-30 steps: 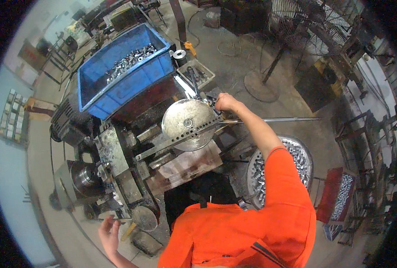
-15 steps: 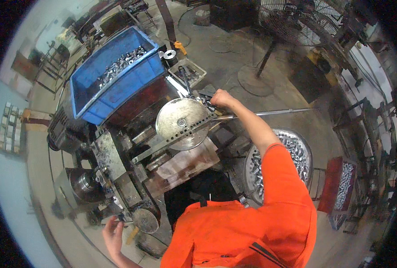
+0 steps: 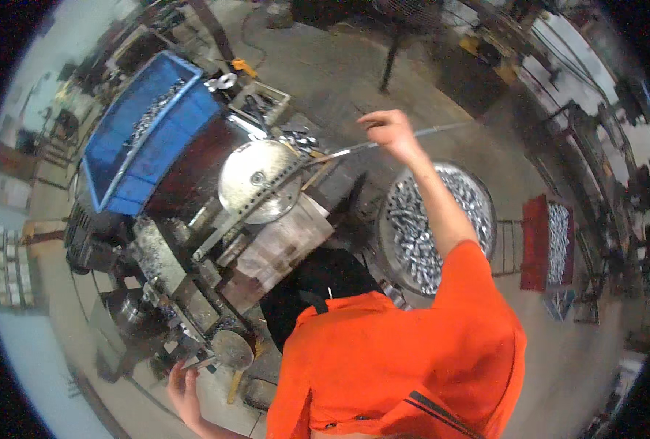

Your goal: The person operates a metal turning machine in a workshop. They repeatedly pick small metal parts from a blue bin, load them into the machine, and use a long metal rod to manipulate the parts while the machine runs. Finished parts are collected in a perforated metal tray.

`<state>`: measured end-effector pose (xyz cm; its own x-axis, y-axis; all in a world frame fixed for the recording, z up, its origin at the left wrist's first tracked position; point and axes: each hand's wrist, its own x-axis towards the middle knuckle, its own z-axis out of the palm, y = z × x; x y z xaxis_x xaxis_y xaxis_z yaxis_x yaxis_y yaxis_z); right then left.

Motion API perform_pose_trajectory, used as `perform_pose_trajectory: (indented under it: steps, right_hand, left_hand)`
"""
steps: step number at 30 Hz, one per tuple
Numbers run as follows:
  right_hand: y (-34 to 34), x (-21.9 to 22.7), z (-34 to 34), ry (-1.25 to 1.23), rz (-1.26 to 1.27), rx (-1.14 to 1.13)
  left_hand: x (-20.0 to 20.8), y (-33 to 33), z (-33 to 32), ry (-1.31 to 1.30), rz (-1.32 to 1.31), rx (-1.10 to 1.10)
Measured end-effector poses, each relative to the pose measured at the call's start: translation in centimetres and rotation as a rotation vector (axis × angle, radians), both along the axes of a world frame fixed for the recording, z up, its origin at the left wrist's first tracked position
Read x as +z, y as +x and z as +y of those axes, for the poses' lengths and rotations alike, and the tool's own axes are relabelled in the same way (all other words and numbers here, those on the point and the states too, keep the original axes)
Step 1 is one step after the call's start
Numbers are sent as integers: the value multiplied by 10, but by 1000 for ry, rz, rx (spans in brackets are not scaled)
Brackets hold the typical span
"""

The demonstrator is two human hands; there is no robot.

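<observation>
Right hand [image 3: 389,132], raised with the arm stretched forward, fingers curled loosely about the near end of a long thin metal rod [image 3: 420,133]; whether the grip is firm cannot be told. The rod runs from the hand leftward toward a round perforated metal disc [image 3: 260,181] mounted on the machine [image 3: 193,256]. Left hand [image 3: 184,386], low at the lower edge, fingers partly open, touching or just beside a small lever [image 3: 202,363] next to a round knob [image 3: 231,348] at the machine's near end; contact cannot be confirmed.

Just below the right forearm stands a round basin [image 3: 478,192] filled with small shiny metal pieces. Well to the right, a red crate [image 3: 535,241] holds more of the same. Behind the disc, a blue bin [image 3: 149,139] carries a further heap of pieces.

Risks, as judged: a loose hold could let the rod slip or whip as it meets the disc; the orange sleeve [image 3: 471,271] and forearm pass near moving parts; a left hand at the control, out of the line of sight, could act while attention rests on the rod.
</observation>
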<state>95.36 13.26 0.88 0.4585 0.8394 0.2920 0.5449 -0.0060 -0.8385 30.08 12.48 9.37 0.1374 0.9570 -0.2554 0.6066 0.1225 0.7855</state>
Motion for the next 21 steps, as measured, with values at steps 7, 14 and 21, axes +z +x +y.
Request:
perform_pose_trajectory:
  steps: [7,14,21]
  right_hand:
    - [34,-17,-158,-260,-79,-469]
    - [-8,-116,-123,-647,-248,-203]
    - [-13,-115,-66,-959,-204,-204]
  left_hand:
    - [2,5,8,19,-54,-30]
    - [2,20,15,16,-67,-91]
    - [4,-1,-23,112,-8,26]
